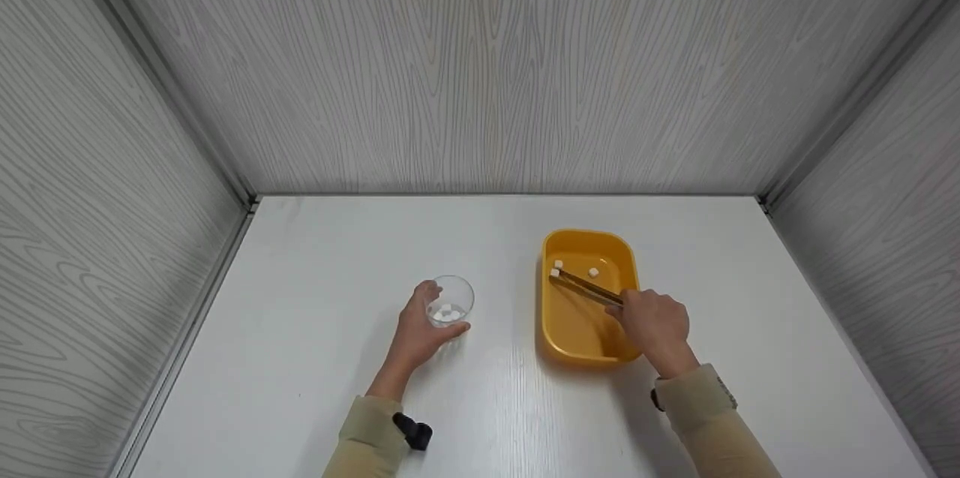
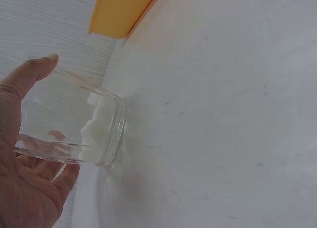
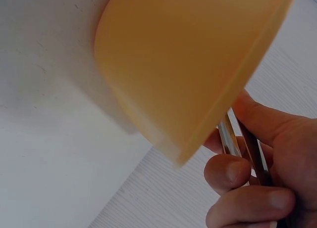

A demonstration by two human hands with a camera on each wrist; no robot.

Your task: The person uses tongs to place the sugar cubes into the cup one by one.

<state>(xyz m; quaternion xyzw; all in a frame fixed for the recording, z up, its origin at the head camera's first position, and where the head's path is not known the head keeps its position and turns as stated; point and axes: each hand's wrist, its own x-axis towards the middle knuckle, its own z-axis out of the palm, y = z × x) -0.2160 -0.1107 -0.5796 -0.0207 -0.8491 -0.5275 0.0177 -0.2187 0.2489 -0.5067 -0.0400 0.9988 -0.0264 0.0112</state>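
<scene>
The right hand (image 1: 655,322) grips tweezers (image 1: 592,289), tips at a cube (image 1: 555,273) inside the tray (image 1: 574,335), the left hand (image 1: 418,326) curled round the glass (image 1: 470,301) of cubes (image 1: 448,314): seemingly the picking step, next needing a steady pinch and lift.

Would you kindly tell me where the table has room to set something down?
Bare table lies between left hand and left wall, behind the glass and yellow tray, and between right hand and right wall; a narrower strip separates glass and tray. Crowded spots are the glass, which the left hand grips, and the tray, where the right hand holds tweezers.
</scene>
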